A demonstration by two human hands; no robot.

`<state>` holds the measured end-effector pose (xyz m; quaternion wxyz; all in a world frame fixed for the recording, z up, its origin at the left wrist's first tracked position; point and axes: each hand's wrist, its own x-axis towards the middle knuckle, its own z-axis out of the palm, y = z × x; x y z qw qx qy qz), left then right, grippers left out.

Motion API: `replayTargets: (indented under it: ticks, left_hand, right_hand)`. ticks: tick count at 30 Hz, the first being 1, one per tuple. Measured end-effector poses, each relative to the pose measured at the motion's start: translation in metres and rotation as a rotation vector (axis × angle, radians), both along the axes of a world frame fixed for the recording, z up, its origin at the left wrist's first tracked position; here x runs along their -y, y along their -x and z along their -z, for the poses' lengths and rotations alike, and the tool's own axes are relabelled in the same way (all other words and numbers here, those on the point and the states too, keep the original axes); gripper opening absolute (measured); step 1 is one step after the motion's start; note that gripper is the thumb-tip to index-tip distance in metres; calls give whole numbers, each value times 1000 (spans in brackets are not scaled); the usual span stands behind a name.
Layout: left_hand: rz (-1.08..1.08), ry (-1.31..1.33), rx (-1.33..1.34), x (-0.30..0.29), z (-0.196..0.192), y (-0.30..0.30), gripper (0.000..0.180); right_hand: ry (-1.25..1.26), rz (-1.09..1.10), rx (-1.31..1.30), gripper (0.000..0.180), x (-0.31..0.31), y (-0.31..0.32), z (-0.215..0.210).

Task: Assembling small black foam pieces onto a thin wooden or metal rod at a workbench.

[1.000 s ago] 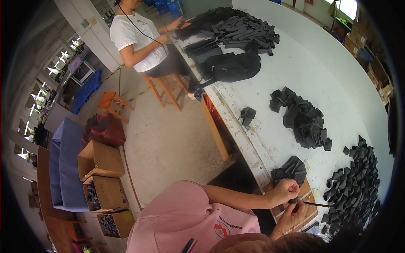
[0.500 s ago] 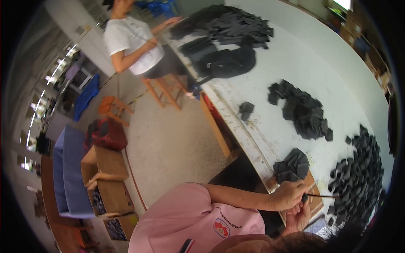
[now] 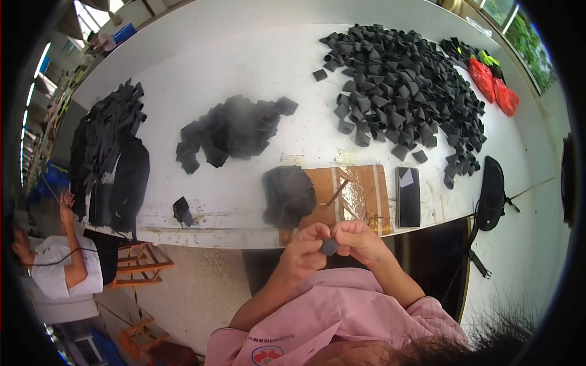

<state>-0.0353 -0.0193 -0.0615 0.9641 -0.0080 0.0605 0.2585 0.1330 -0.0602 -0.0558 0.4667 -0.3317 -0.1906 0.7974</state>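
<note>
My left hand [image 3: 307,249] and my right hand [image 3: 359,241] meet in front of my chest, at the table's front edge. Between their pinched fingertips is a small dark grey fabric piece [image 3: 329,246], partly covered by the fingers. Just beyond my hands lies a brown board [image 3: 369,190] with shiny tape across it, and a thin dark stick [image 3: 337,192] rests over it. Overlapping the board's left side is a stack of flat black fabric pieces [image 3: 287,195].
A large heap of folded black pieces [image 3: 409,85] covers the far right; a smaller pile [image 3: 235,131] lies left of centre. A phone-like black slab [image 3: 408,198] sits beside the board. A black pouch with straps [image 3: 492,192] hangs at right. A co-worker [image 3: 64,268] sits at far left.
My view has swung from the left side round to the table in front. Both hands still hold a small dark piece, now with the fingertips of each hand side by side.
</note>
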Motion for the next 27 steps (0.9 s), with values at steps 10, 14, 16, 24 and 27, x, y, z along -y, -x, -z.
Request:
replayTargets:
  ticks: [10,14,16,24,27]
  left_hand:
    - [-160,-385,-142,-64,-93,-28,24]
    - [-185,-302,-117,-71,-66,-26,23]
    - [-169,-258,-159,-67,-58,-27,21]
    - [-167,-296,-260,-59,-61,-31,16]
    - [-234,-421,-440,-54,-63,-33,16]
  right_hand:
    - [-402,130,485,19,-64,-27,-116]
    - [-255,62,161,23,-80,-30,-85]
    - [-158,35,82,26,-78,-29,-78]
    - [-266,-51,191,28,-80,-31,-77]
    - [-283,-13,183,27,-77,-29,-71]
